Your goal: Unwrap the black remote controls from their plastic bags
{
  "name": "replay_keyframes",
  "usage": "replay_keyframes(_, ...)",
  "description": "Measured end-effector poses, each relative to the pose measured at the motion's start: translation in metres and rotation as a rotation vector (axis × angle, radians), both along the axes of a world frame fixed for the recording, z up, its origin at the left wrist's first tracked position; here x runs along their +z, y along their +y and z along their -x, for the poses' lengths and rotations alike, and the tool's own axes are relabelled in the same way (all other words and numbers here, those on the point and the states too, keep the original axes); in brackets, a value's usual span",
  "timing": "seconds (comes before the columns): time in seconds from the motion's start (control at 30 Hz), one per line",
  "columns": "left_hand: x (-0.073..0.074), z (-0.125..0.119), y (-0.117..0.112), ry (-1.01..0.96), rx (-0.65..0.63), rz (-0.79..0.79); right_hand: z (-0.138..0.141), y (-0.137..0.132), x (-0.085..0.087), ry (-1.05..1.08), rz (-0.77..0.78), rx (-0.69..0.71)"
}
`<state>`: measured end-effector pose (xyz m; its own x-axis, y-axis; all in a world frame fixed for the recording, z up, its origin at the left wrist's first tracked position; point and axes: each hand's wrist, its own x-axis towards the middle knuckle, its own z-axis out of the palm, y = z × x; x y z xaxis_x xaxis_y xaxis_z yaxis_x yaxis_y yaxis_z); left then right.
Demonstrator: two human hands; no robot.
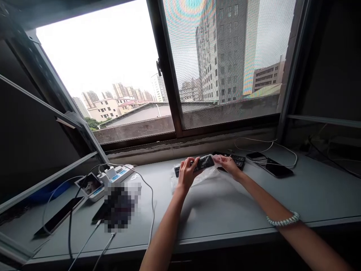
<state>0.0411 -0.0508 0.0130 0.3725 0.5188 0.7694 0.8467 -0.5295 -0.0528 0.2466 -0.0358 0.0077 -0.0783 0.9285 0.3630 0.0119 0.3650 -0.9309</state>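
Both my arms reach out over a grey sill (225, 203) under a window. My left hand (186, 174) is closed round the left part of a black remote control (203, 163) wrapped in a clear plastic bag (199, 177). At the wrapped remote's right end, my right hand (229, 165) pinches the plastic. On my right wrist there is a pale beaded bracelet (283, 221). A second black remote with buttons (237, 159) lies just behind my right hand.
Two dark phones (270, 165) with a white cable (282, 148) lie at the right. At the left stand a white power strip (114, 176) with plugged chargers, a small photo card (88, 184), more phones (60, 215) and cables. The window frame (169, 94) rises close behind.
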Motion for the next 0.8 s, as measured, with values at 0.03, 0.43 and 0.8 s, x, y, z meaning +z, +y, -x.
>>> replay_keyframes(0.03, 0.0, 0.0, 0.0, -0.005, -0.001, 0.002, 0.0, -0.001, 0.001, 0.004, 0.007, 0.017)
replay_keyframes(0.43, -0.002, -0.002, 0.001, 0.036, 0.024, 0.042, -0.002, -0.003, 0.002, 0.083, 0.093, 0.044)
replay_keyframes(0.8, 0.0, -0.004, 0.0, 0.03, 0.02, 0.012, -0.009, 0.001, -0.001, -0.034, 0.151, 0.095)
